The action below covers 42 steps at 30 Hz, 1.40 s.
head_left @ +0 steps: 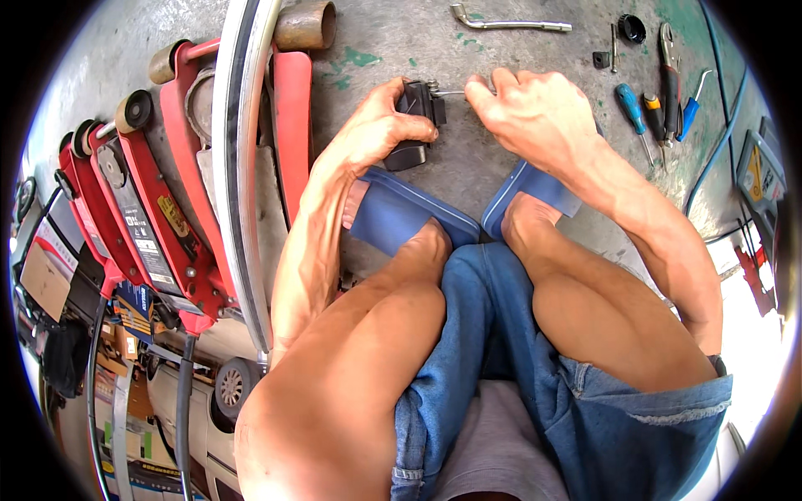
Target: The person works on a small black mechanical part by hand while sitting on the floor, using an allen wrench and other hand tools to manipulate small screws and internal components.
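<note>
My left hand (376, 125) is closed around a black plastic part (414, 104) with a small metal fitting on its upper right side. It holds the part just above the concrete floor or against it; I cannot tell which. My right hand (535, 108) is closed, knuckles up, on a tool with a thin metal shaft (452, 93). That shaft points left and reaches the fitting's side; the rest of the tool is hidden in the fist. Both hands are beyond my blue slippers (401, 213).
An L-shaped socket wrench (510, 24) lies ahead. To the right are locking pliers (670, 75), a blue screwdriver (628, 104), a blue-handled hook pick (691, 117) and a black round cap (632, 29). Red floor jacks (150, 200) and a long metal bar (238, 167) stand left.
</note>
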Motion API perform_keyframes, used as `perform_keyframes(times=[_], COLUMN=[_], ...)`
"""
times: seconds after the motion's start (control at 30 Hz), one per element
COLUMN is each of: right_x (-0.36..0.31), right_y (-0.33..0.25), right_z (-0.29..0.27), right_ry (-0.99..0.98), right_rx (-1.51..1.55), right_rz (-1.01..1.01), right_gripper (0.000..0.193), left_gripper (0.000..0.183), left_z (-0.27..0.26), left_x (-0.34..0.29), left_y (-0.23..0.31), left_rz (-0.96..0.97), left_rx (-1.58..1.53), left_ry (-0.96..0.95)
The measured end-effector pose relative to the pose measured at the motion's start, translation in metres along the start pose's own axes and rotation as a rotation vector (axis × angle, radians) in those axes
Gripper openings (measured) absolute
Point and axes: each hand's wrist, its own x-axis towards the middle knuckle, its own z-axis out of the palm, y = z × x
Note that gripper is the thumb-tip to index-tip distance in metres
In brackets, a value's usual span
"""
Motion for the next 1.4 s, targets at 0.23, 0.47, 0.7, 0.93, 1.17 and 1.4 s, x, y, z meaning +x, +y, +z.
perform_keyframes(times=[0.23,0.47,0.7,0.93,1.17,1.4], right_x=[0.005,-0.004,-0.001,0.006,-0.004,0.001], right_y=[-0.009,-0.009,-0.005,-0.010,-0.010,-0.011], right_z=[-0.004,0.008,0.013,0.023,0.027,0.036], right_ry=[-0.023,-0.090,0.001,0.052,0.033,0.033], right_rx=[-0.028,-0.033,0.029,0.081,0.096,0.113], right_rz=[0.046,0.092,0.005,0.036,0.058,0.042], right_gripper=[0.012,0.018,0.011,0.012,0.011,0.014], left_gripper=[0.041,0.051,0.041,0.048,0.042,0.037], left_z=[-0.007,0.006,0.000,-0.005,-0.006,-0.012], left_x=[0.002,0.000,-0.001,-0.004,0.001,0.000], left_y=[-0.003,0.005,-0.008,-0.018,-0.019,-0.023], left_rz=[-0.030,-0.006,-0.019,0.035,0.028,-0.009], left_rx=[0.072,0.090,-0.040,-0.111,0.045,-0.003], left_ry=[-0.018,0.033,-0.040,-0.003,-0.093,-0.113])
